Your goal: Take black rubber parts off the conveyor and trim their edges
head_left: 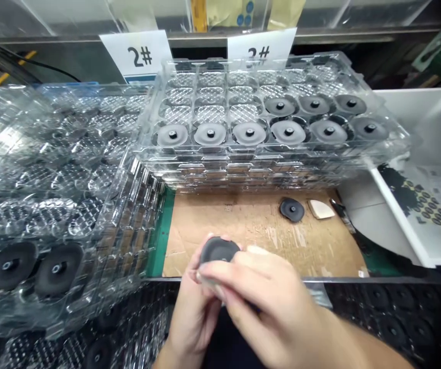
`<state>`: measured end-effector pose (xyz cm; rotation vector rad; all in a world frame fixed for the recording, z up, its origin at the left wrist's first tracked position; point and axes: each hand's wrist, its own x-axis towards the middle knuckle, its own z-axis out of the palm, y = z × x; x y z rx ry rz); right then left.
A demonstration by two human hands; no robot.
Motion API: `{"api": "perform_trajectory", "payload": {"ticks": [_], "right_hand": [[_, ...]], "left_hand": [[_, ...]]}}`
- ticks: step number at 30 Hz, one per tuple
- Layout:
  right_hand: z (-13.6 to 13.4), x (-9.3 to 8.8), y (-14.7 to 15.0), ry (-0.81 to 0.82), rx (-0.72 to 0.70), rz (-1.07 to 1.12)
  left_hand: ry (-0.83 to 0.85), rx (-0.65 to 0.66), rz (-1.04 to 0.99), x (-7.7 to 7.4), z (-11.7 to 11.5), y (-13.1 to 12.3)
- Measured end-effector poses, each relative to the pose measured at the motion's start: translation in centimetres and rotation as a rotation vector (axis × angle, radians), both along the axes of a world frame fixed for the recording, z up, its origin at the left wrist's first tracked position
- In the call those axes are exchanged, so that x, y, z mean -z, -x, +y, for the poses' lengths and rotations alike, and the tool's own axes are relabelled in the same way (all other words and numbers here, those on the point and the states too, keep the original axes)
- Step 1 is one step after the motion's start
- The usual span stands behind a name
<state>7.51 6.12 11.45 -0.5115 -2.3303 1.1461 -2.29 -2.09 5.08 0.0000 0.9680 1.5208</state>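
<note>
Past the far edge of the cardboard (pixel 208 218), the tray (pixel 243 150) seems part-filled, near row complete, left hand (pixel 193 302) clasping another disc (pixel 219 249), grip of right hand (pixel 272 294) unclear.

Light was decent on the cardboard (pixel 251 220) just beyond the left hand (pixel 189 302). The clear tray (pixel 103 225) left of that hand had glare all over and got kinda smeary toward the edge. Right hand (pixel 272 297) looked soft, bit blurry, and the corner way up past it was nearly black.
</note>
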Motion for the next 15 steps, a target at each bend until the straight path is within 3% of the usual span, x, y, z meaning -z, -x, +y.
{"api": "perform_trajectory", "payload": {"ticks": [2, 6, 10, 12, 15], "right_hand": [[0.2, 0.3, 0.4, 0.002, -0.017, -0.089], [0.4, 0.9, 0.5, -0.174, 0.16, -0.01], [0.4, 0.9, -1.8, -0.029, -0.026, -0.063], [0.6, 0.9, -3.0, 0.001, 0.05, -0.172], [1.1, 1.0, -3.4, -0.128, 0.193, -0.204]], "left_hand": [[-0.021, -0.038, -0.012, 0.2, 0.0, -0.2], [-0.04, -0.06, -0.045, 0.1, 0.1, -0.4], [-0.053, -0.059, -0.051, -0.3, 0.3, 0.2], [-0.064, -0.043, -0.055, -0.4, 0.4, 0.3], [-0.052, 0.01, -0.077, -0.3, 0.6, -0.1]]}}
